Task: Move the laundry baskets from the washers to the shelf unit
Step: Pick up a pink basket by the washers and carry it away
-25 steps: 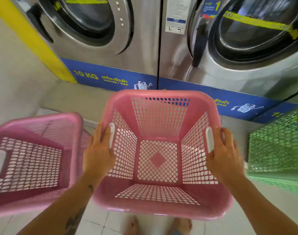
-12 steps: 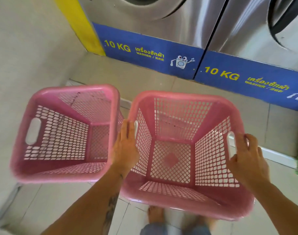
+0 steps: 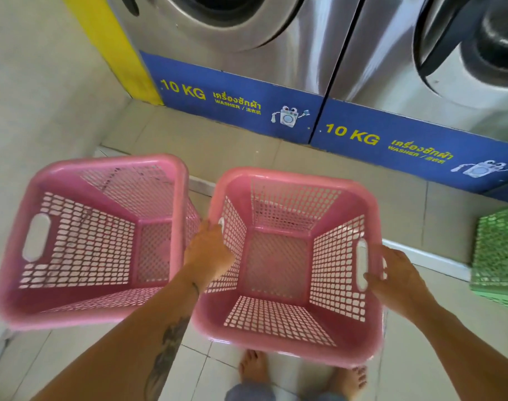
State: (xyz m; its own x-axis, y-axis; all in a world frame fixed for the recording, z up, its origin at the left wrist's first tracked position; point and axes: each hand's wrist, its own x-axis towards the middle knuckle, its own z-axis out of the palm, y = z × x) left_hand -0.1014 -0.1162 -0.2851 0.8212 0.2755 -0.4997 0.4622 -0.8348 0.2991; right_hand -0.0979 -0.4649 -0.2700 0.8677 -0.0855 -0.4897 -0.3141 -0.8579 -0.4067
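I hold an empty pink lattice laundry basket (image 3: pixel 278 340) by its two side handles, above the tiled floor. My left hand (image 3: pixel 207 251) grips the left handle slot and my right hand (image 3: pixel 397 280) grips the right one. A second empty pink basket (image 3: pixel 90 311) stands on the floor just to the left, its right wall close to my left hand. A green basket (image 3: pixel 498 256) shows partly at the right edge. The shelf unit is out of view.
Two steel 10 KG front-loading washers (image 3: pixel 304 47) with blue base panels stand ahead on a raised step. A plain wall (image 3: pixel 38 96) with a yellow stripe closes the left side. My bare feet (image 3: pixel 252 369) are below the held basket.
My view has swung down and left, so the left pink basket is now fully in sight and the green one has slid to the right edge. Both hands keep their grip on the handles.
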